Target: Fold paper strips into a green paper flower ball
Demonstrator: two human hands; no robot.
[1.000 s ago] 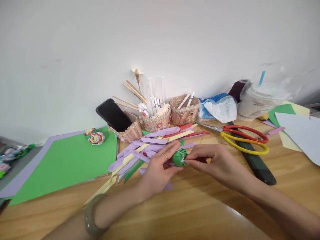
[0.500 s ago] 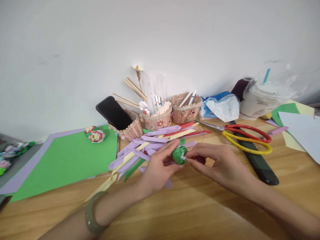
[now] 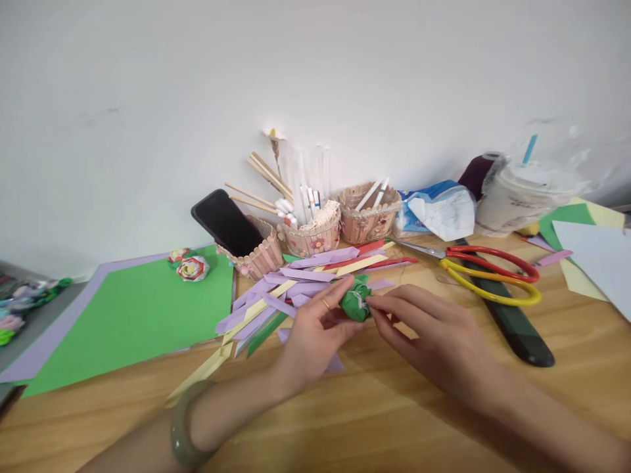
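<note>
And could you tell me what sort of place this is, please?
Probably a papercraft worktable against a wall: folded paper strips, red-and-yellow-handled scissors and craft-stick baskets holding supplies suggest it, though whether at home or in a studio I cannot tell.

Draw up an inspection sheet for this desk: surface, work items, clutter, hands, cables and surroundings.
Surface: wooden table, light grain.
Work items: crumpled green paper piece with a whitish part; loose paper strips heaped behind it.
Clutter: scissors across a dark bar; phone leaning in a basket; lidded cup with a blue straw; green sheet bearing folded paper flowers.
Hands: left hand holds the green paper piece; right hand has fingertips at its side, pinch unclear.
Cables: nothing seen.
Surroundings: pale wall behind, faintly marked.
</note>
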